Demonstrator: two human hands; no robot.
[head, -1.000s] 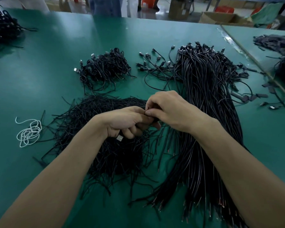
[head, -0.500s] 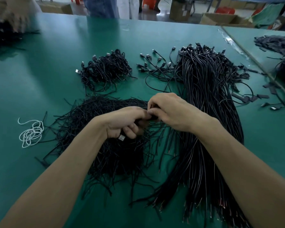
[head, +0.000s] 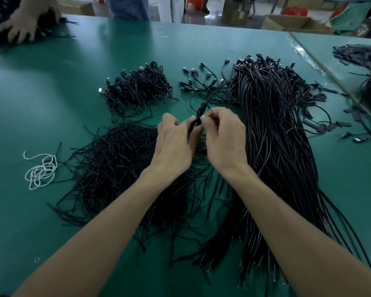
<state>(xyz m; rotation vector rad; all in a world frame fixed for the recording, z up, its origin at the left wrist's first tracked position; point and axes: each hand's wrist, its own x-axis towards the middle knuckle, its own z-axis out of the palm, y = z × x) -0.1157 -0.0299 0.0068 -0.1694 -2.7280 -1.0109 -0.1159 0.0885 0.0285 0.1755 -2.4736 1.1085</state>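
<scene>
My left hand point(head: 174, 146) and right hand point(head: 225, 140): bare, with slim fingers. My left forearm point(head: 107, 228) and right forearm point(head: 287, 221): bare as well, smooth, widening from narrow wrists toward the elbows.

Black cables point(head: 274, 129) and a white cord point(head: 41, 170) on a green table point(head: 51, 82).

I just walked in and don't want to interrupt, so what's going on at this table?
A person is handling black cables on a green table. The left hand and right hand pinch one small folded cable between them, above the piles. A heap of thin black ties lies under the left arm, a long cable bundle on the right, a pile of coiled cables farther back.
</scene>
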